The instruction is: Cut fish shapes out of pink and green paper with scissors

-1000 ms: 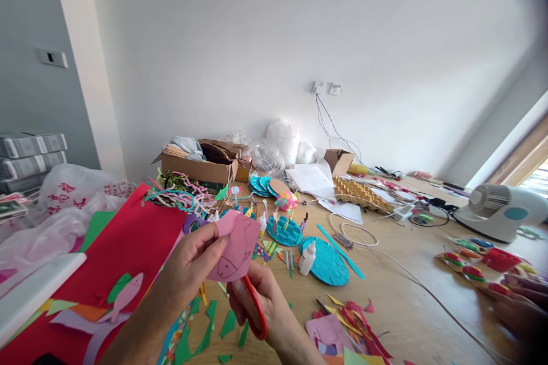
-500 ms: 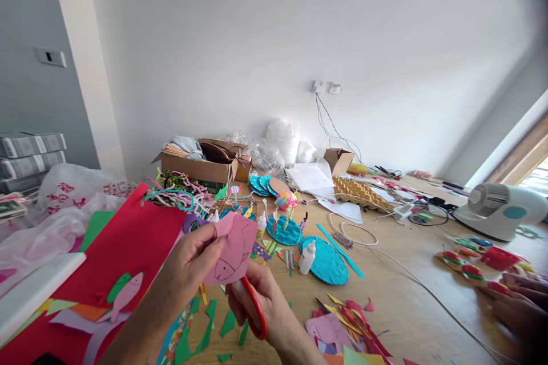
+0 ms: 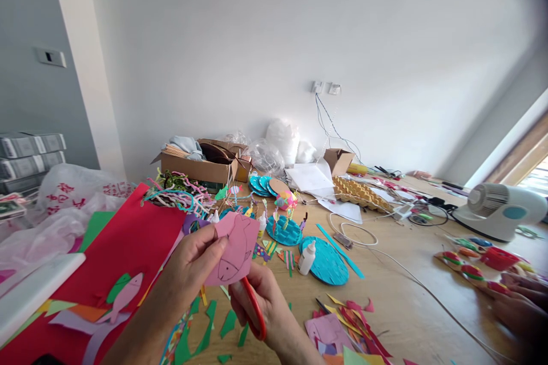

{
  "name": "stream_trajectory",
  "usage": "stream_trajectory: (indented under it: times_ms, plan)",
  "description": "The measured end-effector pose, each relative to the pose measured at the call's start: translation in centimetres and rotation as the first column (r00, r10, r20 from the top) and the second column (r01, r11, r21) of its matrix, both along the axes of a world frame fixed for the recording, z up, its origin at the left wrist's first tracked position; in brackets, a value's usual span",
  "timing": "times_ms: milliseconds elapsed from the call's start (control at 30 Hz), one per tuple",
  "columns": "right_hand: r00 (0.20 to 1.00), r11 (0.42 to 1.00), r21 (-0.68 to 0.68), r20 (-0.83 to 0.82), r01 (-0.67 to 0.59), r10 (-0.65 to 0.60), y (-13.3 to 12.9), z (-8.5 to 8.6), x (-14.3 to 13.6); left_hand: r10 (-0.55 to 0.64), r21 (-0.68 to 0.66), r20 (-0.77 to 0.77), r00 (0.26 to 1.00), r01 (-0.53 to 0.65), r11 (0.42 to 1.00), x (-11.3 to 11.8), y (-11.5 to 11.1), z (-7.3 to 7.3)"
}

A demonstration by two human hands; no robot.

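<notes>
A piece of pink paper [image 3: 240,234] with a fish outline drawn on it is pinched between the thumb and fingers of my left hand [image 3: 199,256]. My right hand [image 3: 261,296] is closed around red-handled scissors [image 3: 256,311] at the paper's lower edge; the blades are mostly hidden behind it. To the left, a cut-out pink fish [image 3: 124,296] and a green one [image 3: 117,288] lie on red paper [image 3: 132,239]. Green paper scraps [image 3: 209,325] are scattered below my hands. More pink paper [image 3: 327,331] with a drawn fish lies among scraps to the right.
Blue discs [image 3: 324,260] and a white glue bottle [image 3: 307,258] stand beyond my hands. A white cable [image 3: 419,279] crosses the table. At the right are a white fan [image 3: 492,211] and another person's hand [image 3: 514,296]. A cardboard box [image 3: 197,168] sits near the wall.
The pink paper and both hands have shifted very slightly, with the paper a touch to the right. My grips on the paper and scissors are the same.
</notes>
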State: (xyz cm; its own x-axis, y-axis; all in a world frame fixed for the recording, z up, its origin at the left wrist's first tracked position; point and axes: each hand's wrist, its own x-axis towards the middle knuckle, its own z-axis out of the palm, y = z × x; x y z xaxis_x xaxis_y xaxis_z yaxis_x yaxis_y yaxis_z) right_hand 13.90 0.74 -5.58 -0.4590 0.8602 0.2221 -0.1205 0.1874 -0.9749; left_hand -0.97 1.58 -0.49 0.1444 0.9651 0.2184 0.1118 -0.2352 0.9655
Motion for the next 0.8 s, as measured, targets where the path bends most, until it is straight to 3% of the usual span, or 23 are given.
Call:
stream_trajectory:
  times_ms: [800]
  plan:
    - [0.999, 0.999, -0.041, 0.011, -0.034, 0.035, -0.11, 0.53, 0.39, -0.129, -0.034, 0.072, 0.989, 0.131, 0.991, -0.79, 0.12, -0.02]
